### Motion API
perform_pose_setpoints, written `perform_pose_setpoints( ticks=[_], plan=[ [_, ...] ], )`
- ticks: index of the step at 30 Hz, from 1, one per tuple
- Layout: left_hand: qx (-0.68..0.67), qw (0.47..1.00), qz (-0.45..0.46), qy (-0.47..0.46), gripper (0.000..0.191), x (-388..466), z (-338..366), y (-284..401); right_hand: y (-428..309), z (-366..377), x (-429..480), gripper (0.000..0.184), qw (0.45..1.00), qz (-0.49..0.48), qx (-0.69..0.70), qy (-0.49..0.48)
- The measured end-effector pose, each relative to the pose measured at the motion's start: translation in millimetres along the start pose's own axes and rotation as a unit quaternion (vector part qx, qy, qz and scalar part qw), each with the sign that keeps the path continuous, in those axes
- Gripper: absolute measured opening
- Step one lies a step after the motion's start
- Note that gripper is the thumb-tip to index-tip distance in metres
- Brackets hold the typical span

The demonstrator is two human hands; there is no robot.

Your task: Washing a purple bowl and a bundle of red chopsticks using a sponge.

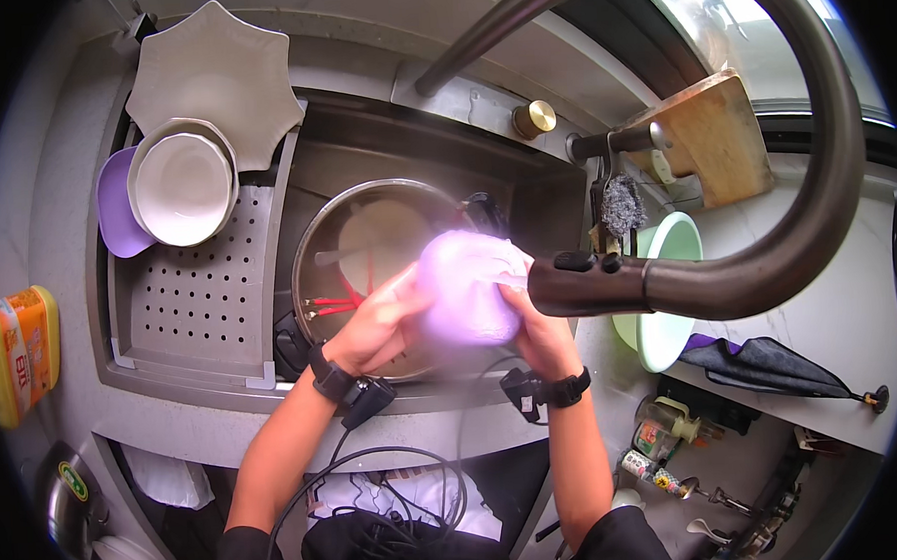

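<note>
Between both hands is a small purple bowl (464,290), blurred and overexposed at its middle. My left hand (379,320) grips its left side, and my right hand (545,339) holds its right rim. A stream of water seems to run from the dark faucet's spray head (587,283) onto the bowl. Below my hands, a large metal pot (307,264) sits in the sink basin (550,193). Inside the pot are cloudy water, a pale round dish (375,234) and several red-ended utensils (337,307), partly hidden by my left hand.
A perforated drain tray (202,302) at left carries stacked white bowls (183,188), a purple dish (119,208) and a star-edged plate (214,80). The curved faucet neck (826,151) arches at right, near a green basin (674,293), cutting board (720,140) and steel-wool scrubber (623,203).
</note>
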State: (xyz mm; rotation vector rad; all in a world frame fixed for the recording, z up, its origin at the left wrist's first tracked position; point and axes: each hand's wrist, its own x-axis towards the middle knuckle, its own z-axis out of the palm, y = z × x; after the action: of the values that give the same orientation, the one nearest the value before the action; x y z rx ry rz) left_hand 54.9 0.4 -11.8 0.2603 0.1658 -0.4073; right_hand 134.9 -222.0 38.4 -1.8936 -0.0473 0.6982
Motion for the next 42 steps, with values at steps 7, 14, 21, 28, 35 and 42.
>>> perform_pose_setpoints(
  ticks=[7,14,21,28,35,42],
  plan=[
    [0.232,0.957,0.066,0.160,0.055,10,-2,-23,-23,7,-10,0.035,0.950,-0.005,0.311,0.012],
    [-0.010,0.992,0.058,0.115,0.056,5,30,-19,-48,24,-28,0.032,0.863,-0.368,-0.341,-0.057],
    [0.049,0.968,0.144,0.199,0.044,13,22,-26,-50,-4,-24,0.029,0.815,-0.394,-0.408,-0.118],
    [0.096,0.934,0.220,0.265,0.039,33,5,-39,-82,-42,64,0.059,0.829,-0.397,-0.391,0.052],
    [0.060,0.930,0.200,0.303,0.031,36,1,-48,-90,-28,171,0.036,0.648,-0.361,-0.655,0.145],
    [0.039,0.939,0.206,0.273,0.033,33,5,-48,-99,-55,229,0.035,0.567,-0.402,-0.713,0.091]
  ],
)
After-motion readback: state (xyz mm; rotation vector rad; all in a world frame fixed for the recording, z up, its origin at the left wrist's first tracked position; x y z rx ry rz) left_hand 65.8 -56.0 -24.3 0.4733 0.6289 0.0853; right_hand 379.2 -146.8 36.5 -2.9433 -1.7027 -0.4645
